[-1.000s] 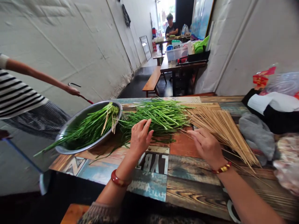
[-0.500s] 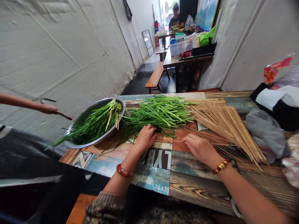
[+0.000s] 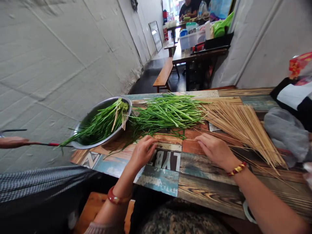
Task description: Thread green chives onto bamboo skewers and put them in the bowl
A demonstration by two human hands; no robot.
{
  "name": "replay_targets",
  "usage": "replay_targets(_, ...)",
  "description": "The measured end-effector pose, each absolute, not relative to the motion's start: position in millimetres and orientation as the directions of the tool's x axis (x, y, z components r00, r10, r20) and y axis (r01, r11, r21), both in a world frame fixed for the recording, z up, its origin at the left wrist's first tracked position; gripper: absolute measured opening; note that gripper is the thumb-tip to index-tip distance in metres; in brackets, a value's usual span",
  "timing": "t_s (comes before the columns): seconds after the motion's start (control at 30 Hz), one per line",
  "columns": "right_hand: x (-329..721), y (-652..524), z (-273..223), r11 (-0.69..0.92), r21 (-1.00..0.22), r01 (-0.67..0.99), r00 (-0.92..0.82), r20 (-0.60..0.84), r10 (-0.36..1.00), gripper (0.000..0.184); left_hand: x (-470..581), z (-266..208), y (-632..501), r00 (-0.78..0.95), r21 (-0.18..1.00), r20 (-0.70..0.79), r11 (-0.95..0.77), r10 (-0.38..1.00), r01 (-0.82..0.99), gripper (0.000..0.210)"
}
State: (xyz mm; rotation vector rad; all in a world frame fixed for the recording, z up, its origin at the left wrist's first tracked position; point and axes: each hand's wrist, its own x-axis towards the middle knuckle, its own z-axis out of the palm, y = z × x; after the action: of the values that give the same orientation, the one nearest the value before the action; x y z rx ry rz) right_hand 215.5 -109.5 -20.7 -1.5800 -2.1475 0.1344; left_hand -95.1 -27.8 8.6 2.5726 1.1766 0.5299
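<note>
My right hand (image 3: 215,150) is pinched on a thin bamboo skewer (image 3: 188,140), whose tip pokes out left of the fingertips. My left hand (image 3: 144,150) is a little above the table, fingers curled and fingertips together near the front edge of a pile of green garlic chives (image 3: 174,112); what they hold, if anything, is hidden. To the right of the chives, a fan of loose bamboo skewers (image 3: 240,130) lies close to my right hand. Left of the pile, a metal basin (image 3: 94,144) holds chive bunches (image 3: 103,122) with skewers through their stem ends.
At the left edge, another person's hand (image 3: 14,142) holds a thin dark-and-red rod (image 3: 52,144) by the basin. Grey plastic bags (image 3: 285,131) lie right of the skewers. Beyond the patchwork table (image 3: 156,185) stand a bench (image 3: 163,73) and another table with boxes; a person sits farther back.
My left hand has drawn back from the chives, toward me and left. My right hand stays pinched on the skewer. The other person's hand has moved left and down, and the view has shifted.
</note>
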Motion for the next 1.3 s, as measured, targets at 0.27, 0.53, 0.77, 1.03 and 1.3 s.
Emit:
replay_targets(0.27,217,-111,-32,0.363,-0.33,0.871,-0.246,0.346,0.905,0.024,-139,-2,-25,0.581,0.305,0.14,-0.593,0.802,0.745,0.024)
replay_targets(0.53,220,-110,-31,0.388,-0.331,0.86,-0.249,0.391,0.886,0.026,-143,9,-12,0.432,0.159,0.195,-0.463,0.881,0.872,0.026)
replay_targets(0.77,210,-111,-25,0.396,-0.39,0.831,-0.199,0.457,0.867,0.023,-111,12,-52,0.66,0.307,0.13,-0.663,0.74,0.683,0.024)
replay_targets(1.03,204,-112,-19,0.375,-0.405,0.834,-0.085,0.578,0.812,0.029,-66,25,-7,0.611,0.285,0.359,-0.707,0.705,0.648,0.021)
replay_targets(1.3,198,-113,-15,0.372,-0.402,0.837,-0.113,0.538,0.835,0.028,-17,39,39,0.704,-0.001,0.396,-0.766,0.59,0.642,0.031)
